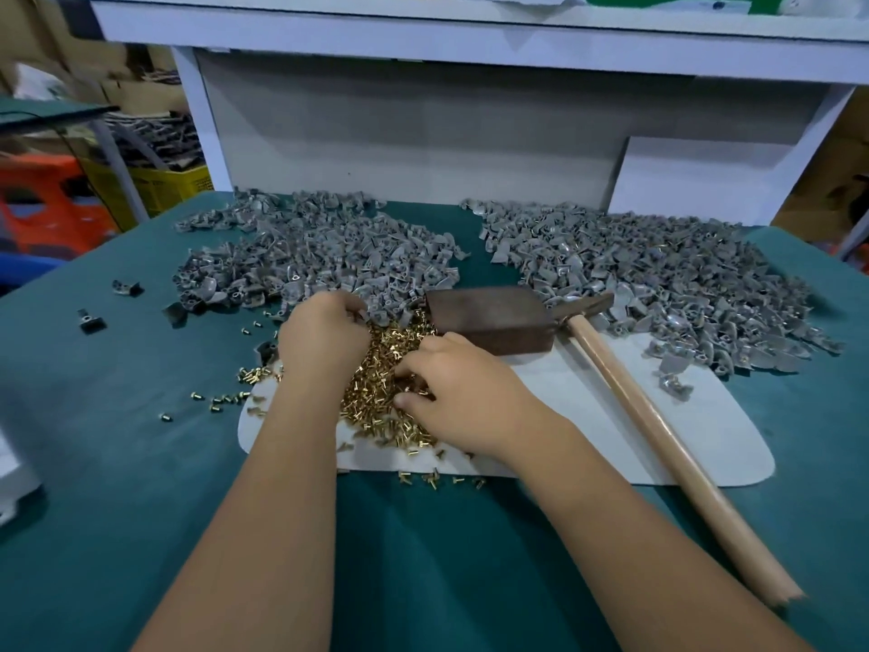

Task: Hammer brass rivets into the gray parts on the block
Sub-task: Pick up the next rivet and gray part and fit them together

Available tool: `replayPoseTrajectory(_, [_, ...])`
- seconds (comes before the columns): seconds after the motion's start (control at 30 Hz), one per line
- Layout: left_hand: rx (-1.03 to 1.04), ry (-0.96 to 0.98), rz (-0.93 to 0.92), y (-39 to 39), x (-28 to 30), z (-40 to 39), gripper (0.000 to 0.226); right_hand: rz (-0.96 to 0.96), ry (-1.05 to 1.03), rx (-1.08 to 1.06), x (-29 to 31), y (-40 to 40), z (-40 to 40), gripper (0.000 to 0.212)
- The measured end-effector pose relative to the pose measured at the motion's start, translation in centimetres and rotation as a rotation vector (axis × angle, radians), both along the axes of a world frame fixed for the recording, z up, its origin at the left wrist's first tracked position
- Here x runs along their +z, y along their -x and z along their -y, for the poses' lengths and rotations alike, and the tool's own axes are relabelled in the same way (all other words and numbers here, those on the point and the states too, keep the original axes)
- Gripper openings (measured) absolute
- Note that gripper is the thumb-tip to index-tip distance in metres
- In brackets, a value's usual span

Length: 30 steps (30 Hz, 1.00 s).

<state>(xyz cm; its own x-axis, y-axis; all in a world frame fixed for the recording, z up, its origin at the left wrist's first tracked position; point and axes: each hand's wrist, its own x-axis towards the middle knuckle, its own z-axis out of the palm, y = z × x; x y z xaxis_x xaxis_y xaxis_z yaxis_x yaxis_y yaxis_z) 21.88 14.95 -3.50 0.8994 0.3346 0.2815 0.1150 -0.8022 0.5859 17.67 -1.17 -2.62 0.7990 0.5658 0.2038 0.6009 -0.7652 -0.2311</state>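
Note:
A heap of brass rivets (381, 388) lies on a white sheet (588, 416) at the table's middle. My left hand (324, 336) sits at the heap's far left edge, fingers curled into the near gray parts; what they hold is hidden. My right hand (451, 392) rests on the heap, its fingertips curled down and picking among the rivets. A dark metal block (489, 317) stands just right of the heap. The hammer (658, 425) lies beside the block, its wooden handle running toward the lower right. Nobody holds the hammer.
Two big piles of gray parts fill the back of the green table, a left pile (305, 256) and a right pile (658, 275). Stray rivets (221, 397) and a few dark parts (89, 320) lie at the left. A white shelf frame (423, 35) rises behind.

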Motion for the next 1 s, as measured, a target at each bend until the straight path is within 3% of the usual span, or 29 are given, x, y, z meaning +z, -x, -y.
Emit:
replayPoseTrajectory(0.13, [0.024, 0.036, 0.080, -0.1, -0.1, 0.1, 0.015, -0.082, -0.129, -0.015, 0.0, 0.0, 0.0, 0.007])
replayPoseTrajectory(0.33, [-0.093, 0.241, 0.255, -0.1, 0.3, 1.0, 0.007, -0.062, -0.182, -0.017, -0.2, -0.2, 0.0, 0.009])
replayPoseTrajectory(0.57, [-0.325, 0.526, 0.278, 0.2, 1.3, 4.7, 0.016, 0.056, -0.747, -0.352, 0.7, -1.9, 2.7, 0.021])
replayPoseTrajectory(0.73, [-0.355, 0.305, 0.202, 0.4, 0.6, 7.1, 0.012, 0.096, -0.940, -0.523, 0.8, -3.2, 5.7, 0.021])
replayPoseTrajectory(0.87, [-0.263, 0.116, 0.315, 0.2, 0.4, 7.7, 0.006, 0.117, -0.931, -0.574, 0.6, -3.8, 6.6, 0.018])
replayPoseTrajectory(1.0, [-0.243, 0.174, 0.307, 0.0, 0.2, 7.7, 0.006, 0.115, -0.921, -0.574, 0.2, -4.1, 6.7, 0.016])
